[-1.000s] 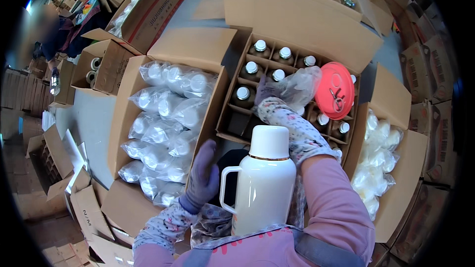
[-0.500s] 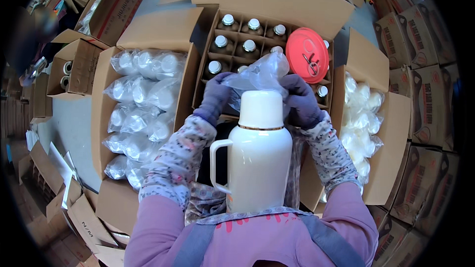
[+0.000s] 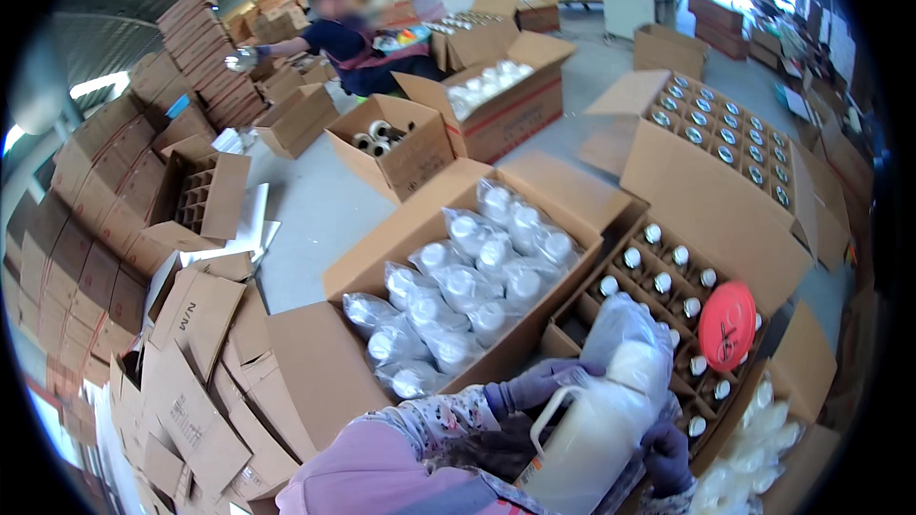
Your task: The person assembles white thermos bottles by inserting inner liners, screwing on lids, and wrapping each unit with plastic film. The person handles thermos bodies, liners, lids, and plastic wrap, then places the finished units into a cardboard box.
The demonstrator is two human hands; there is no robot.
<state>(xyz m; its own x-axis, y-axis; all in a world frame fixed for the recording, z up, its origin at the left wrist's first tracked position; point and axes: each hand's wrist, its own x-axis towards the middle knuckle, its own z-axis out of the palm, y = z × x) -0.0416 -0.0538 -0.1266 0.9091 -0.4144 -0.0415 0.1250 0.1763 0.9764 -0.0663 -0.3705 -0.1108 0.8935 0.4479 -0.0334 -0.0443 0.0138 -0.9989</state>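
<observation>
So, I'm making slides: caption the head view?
Gloved left hand and right hand flank a white flask partly under a plastic bag.

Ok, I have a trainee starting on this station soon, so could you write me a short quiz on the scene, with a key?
1. Multiple choice: what covers the top of the white flask?
A) a sheet of cardboard
B) a clear plastic bag
C) a knitted cloth

2. True or false: the red lid lies over the divided carton that holds the white-capped bottles.

3. Short answer: which of the person's hands is nearer the flask's handle?

Key:
1. B
2. True
3. The left hand
</observation>
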